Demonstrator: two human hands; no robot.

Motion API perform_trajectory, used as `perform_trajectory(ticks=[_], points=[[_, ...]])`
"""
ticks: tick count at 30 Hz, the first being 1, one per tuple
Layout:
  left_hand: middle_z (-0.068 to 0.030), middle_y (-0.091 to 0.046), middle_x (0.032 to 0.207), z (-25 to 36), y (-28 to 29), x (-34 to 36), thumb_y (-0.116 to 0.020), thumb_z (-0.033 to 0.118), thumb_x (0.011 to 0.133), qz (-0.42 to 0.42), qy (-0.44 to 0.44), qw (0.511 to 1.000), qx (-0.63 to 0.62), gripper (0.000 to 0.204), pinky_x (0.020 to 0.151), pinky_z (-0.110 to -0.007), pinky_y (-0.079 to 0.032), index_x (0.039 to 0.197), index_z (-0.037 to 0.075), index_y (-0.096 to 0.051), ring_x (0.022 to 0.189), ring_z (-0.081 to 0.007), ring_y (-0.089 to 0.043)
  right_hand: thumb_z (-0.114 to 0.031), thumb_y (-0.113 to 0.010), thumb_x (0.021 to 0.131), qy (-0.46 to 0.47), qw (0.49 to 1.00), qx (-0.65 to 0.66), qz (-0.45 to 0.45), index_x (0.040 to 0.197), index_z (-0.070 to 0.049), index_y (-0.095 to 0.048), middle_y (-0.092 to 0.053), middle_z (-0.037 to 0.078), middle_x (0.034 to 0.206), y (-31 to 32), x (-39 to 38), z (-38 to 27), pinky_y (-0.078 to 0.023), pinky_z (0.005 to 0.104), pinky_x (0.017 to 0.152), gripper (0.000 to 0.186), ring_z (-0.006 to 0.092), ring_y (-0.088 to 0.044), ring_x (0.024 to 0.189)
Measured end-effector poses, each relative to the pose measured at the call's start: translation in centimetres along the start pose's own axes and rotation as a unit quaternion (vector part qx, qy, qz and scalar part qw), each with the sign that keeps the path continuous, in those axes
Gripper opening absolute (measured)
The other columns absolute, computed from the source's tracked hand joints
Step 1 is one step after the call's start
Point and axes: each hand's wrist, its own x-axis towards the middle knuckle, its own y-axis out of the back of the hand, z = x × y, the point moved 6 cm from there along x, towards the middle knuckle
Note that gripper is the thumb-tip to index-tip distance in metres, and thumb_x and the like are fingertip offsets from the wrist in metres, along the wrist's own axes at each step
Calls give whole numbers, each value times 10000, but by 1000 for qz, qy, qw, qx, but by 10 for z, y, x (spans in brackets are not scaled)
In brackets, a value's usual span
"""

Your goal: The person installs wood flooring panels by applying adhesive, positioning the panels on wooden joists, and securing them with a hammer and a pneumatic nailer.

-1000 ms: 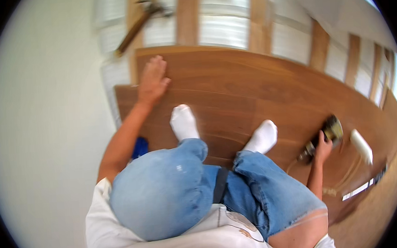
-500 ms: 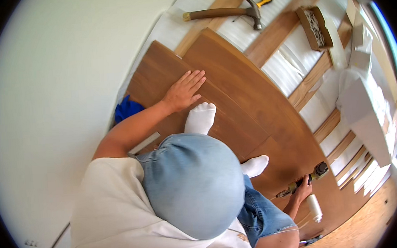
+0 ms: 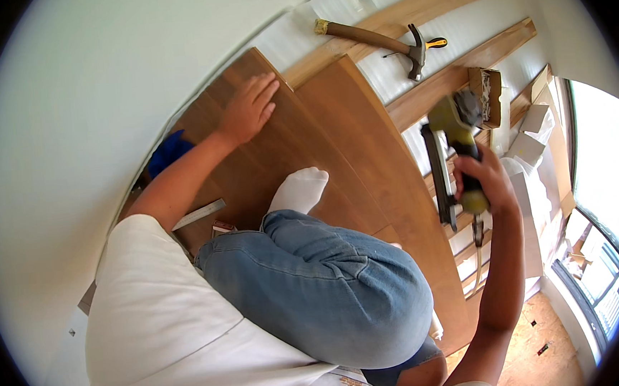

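Note:
My left hand (image 3: 250, 107) rests on brown floor planks (image 3: 340, 119) near their top edge, fingers lying along the surface. At the right, my right hand (image 3: 484, 177) grips the handle of a green and black nail gun (image 3: 449, 119), lifted in front of me with a hose hanging below it. My white-socked foot (image 3: 298, 188) stands on the planks beside my bent knee. Left of it lie a blue cloth (image 3: 167, 153), partly hidden by my left arm, and a pale metal bar (image 3: 197, 211).
A hammer (image 3: 359, 33) and yellow-handled tool (image 3: 435, 42) lie across wooden strips (image 3: 465, 64) on white underlay beyond the planks. An open cardboard box (image 3: 488, 94) and white packaging (image 3: 520, 178) are at the right, near a window (image 3: 597, 144). A pale wall (image 3: 74, 116) runs along my left.
My right hand has raised the nail gun from low over the planks. My left hand has shifted toward the planks' upper edge since half a second ago. The view has turned.

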Motion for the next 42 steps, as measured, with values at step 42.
perform_trajectory(ticks=[42], points=[[-58,-706,953,-43,-8,157,-510,227,962,270,276,673,-631,305,785,-324,-525,971,38,-749,860,-160,-645,-246,-670,889,-68,937,-236,-246,936,-15,-612,-567,12,676,-171,201,-131,-535,315,527,242,119,-557,544]])
